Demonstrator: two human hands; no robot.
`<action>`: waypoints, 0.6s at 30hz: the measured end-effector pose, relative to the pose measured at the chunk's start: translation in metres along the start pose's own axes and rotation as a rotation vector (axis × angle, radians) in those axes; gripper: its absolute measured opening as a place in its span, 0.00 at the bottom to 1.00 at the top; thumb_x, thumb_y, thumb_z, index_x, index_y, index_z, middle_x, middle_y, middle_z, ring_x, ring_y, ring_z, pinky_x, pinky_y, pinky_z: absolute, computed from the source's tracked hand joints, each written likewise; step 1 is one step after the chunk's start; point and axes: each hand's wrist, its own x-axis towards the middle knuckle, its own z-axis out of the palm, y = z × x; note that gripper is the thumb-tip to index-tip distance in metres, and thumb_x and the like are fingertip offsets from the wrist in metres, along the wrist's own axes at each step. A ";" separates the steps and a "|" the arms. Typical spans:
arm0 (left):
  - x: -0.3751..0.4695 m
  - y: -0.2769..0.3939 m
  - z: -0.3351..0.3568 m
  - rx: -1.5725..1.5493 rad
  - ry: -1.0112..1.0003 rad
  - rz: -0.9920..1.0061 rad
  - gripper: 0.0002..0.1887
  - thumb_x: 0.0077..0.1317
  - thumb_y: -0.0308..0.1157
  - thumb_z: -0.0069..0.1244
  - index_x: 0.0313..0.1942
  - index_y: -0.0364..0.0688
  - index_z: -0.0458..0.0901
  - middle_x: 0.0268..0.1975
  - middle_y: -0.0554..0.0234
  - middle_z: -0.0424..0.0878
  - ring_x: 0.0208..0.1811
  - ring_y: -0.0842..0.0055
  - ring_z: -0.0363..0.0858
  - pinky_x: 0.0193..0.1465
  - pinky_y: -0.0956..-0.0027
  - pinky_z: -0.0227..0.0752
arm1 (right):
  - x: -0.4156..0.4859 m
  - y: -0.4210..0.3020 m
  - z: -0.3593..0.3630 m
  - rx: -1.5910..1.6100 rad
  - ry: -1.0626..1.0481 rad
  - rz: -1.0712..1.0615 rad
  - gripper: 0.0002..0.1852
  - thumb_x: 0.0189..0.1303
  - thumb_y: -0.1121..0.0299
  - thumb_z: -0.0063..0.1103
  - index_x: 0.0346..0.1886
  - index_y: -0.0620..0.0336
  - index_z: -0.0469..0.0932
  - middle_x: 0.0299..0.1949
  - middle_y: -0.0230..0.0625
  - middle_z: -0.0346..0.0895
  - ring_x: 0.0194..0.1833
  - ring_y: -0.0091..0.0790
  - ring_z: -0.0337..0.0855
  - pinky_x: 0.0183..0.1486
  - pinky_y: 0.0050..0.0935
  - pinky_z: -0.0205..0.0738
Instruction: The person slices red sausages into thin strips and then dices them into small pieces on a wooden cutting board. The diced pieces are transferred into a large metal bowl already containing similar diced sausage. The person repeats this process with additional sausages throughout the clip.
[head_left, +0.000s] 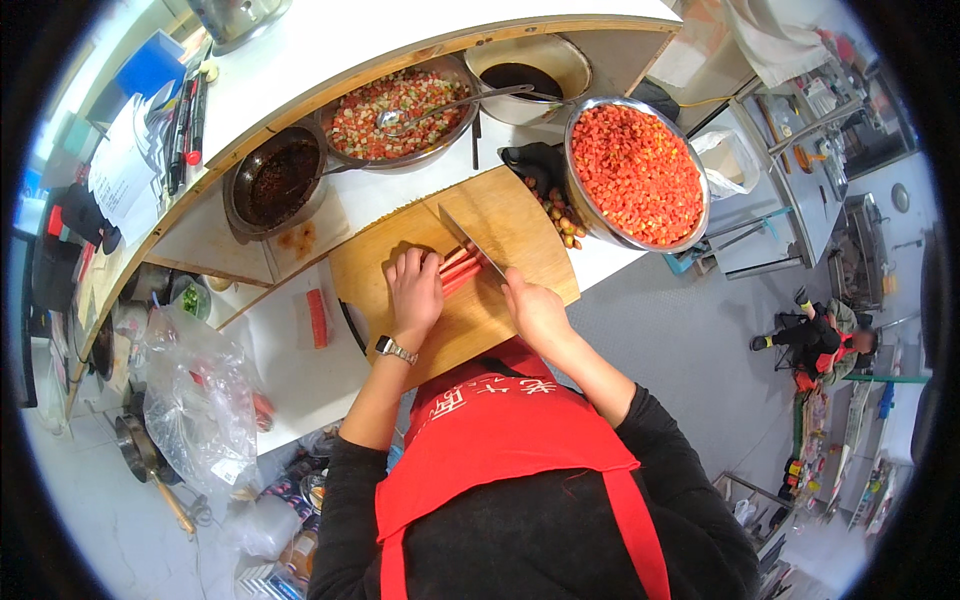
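On the wooden cutting board (517, 217), my left hand (416, 289) holds down several long red strips (461, 274), which look like sausage, with its fingers bent over their left ends. The handle of a kitchen knife (471, 238) is in my right hand (536, 304). Its broad blade slants across the strips' right ends, its tip towards the back of the board. Left of the board, a whole red sausage stick (316, 319) lies on the white counter. A metal bowl heaped with small red cubes (634, 172) stands beyond the board's right corner.
Under the shelf (420, 56) stand a bowl of mixed diced food (360, 127) with a ladle, a dark sauce bowl (274, 180) and a pot of dark liquid (525, 79). A plastic bag (199, 397) hangs at the left. A person (832, 341) sits at the far right.
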 end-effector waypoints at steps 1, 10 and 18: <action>0.002 0.000 -0.002 0.028 -0.057 -0.007 0.11 0.67 0.33 0.52 0.48 0.42 0.79 0.48 0.55 0.75 0.53 0.58 0.71 0.58 0.56 0.61 | 0.001 0.000 0.001 0.000 0.020 -0.005 0.09 0.72 0.63 0.49 0.44 0.58 0.67 0.21 0.52 0.79 0.28 0.60 0.83 0.31 0.57 0.76; 0.004 0.020 0.015 0.160 -0.007 0.040 0.30 0.61 0.43 0.61 0.60 0.37 0.75 0.52 0.53 0.74 0.55 0.60 0.70 0.57 0.58 0.63 | 0.006 0.014 -0.003 0.010 0.025 0.040 0.09 0.72 0.63 0.50 0.44 0.58 0.67 0.22 0.54 0.79 0.28 0.61 0.83 0.32 0.58 0.75; 0.001 0.028 0.013 0.210 0.160 -0.011 0.22 0.66 0.38 0.55 0.57 0.37 0.76 0.53 0.53 0.75 0.56 0.59 0.71 0.57 0.55 0.64 | 0.001 0.007 -0.002 -0.006 -0.036 -0.009 0.09 0.72 0.62 0.50 0.44 0.57 0.67 0.22 0.54 0.78 0.30 0.62 0.82 0.33 0.58 0.74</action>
